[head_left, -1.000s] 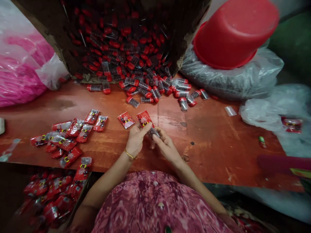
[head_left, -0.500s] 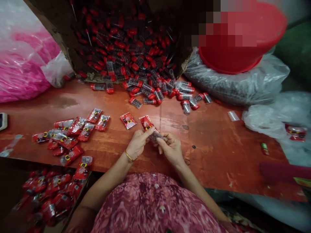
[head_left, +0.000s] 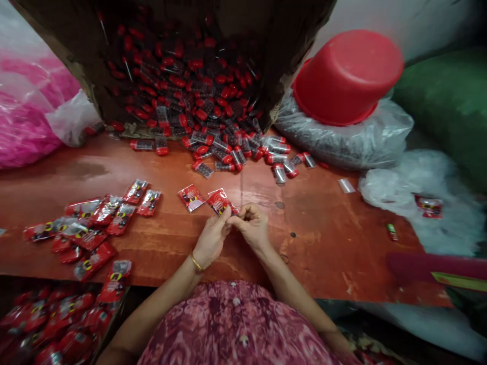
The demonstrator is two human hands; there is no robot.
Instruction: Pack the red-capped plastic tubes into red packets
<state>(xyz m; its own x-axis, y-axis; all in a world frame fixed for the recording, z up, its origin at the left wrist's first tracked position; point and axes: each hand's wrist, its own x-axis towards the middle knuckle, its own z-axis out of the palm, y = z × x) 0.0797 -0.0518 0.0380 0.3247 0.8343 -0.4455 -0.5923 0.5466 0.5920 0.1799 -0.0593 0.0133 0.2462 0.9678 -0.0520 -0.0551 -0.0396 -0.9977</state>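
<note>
Both hands meet over the table's middle at the near end of a small red printed packet [head_left: 219, 199] with clear shiny plastic. My left hand [head_left: 210, 239], with a gold bangle at the wrist, pinches its lower edge between thumb and fingers. Thumb to thumb with it, my right hand [head_left: 251, 228] is closed at the packet's near right corner; its fingertips partly hide that end. Just left lies a flat red card [head_left: 191, 197] with a pale corner. A loose pile of filled red packets [head_left: 85, 230] is further left.
A tipped carton [head_left: 304, 35] spills clear tubes with red caps [head_left: 220, 152] onto the wooden table [head_left: 342, 243]. At the back right, a red tub [head_left: 350, 76] sits upside down on a plastic bag [head_left: 357, 147]. More red packets [head_left: 57, 324] fill a box below the left edge.
The view has shifted, so most things sit further left. My hands have drawn closer together at the packet's near end, and the dark contents seen between them earlier are now covered.
</note>
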